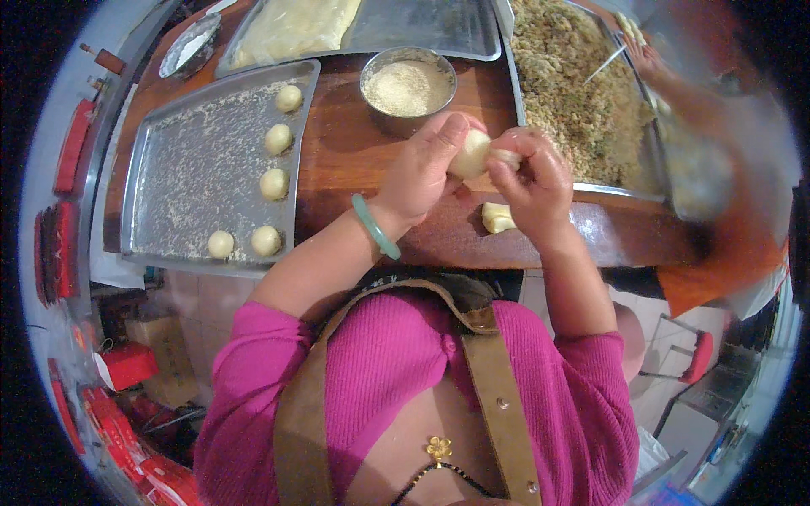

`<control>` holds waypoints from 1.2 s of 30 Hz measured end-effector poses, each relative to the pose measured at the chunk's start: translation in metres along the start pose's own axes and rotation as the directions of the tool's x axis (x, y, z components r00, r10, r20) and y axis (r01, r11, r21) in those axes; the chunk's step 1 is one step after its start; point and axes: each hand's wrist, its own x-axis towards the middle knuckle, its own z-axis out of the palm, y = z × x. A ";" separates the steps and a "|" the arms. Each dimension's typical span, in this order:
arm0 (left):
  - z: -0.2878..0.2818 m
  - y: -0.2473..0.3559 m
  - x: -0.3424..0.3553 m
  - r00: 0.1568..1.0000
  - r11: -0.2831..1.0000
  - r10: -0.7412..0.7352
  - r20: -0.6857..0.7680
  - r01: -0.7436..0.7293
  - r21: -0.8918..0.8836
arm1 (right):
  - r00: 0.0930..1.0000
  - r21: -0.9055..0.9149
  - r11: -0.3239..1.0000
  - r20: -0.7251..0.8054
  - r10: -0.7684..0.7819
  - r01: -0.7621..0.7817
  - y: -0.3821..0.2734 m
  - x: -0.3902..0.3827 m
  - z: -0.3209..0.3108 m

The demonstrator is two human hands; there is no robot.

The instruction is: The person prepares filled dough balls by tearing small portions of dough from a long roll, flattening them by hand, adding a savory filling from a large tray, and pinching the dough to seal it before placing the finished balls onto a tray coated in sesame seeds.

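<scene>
Above the wooden table, my left hand [429,164], with a green bangle on its wrist, is wrapped round a smooth pale dough ball [470,157]. My right hand [536,173] is closed at the ball's right side, its thumb and fingers pinching a small bit of dough [506,158]; whether that bit is still joined to the ball I cannot tell. Just below my right hand, a cut piece of yellowish dough [498,218] lies on the table. Beyond my left hand stands a metal bowl [378,114] holding pale, sesame-like grains [409,88].
Left lies a metal tray [181,181] scattered with grains, several dough balls [273,184] along its right and near sides. A far tray [422,29] bears a dough sheet [295,29]. Crumbly brown filling [574,101] fills the right tray, where another person's hand [645,59] reaches in.
</scene>
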 end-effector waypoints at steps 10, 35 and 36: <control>-0.006 0.007 -0.005 0.999 1.000 0.000 -0.051 -0.001 -0.022 | 0.959 0.263 0.922 0.085 0.271 -0.284 0.003 0.000 0.002; -0.058 -0.021 0.011 0.783 0.774 -0.622 -0.003 0.615 0.152 | 0.825 -0.094 0.933 0.504 -0.256 0.347 0.006 0.013 0.020; -0.057 -0.027 0.010 0.810 0.814 -0.578 0.100 0.581 -0.002 | 0.910 -0.065 0.963 0.350 -0.223 0.261 0.004 0.012 0.017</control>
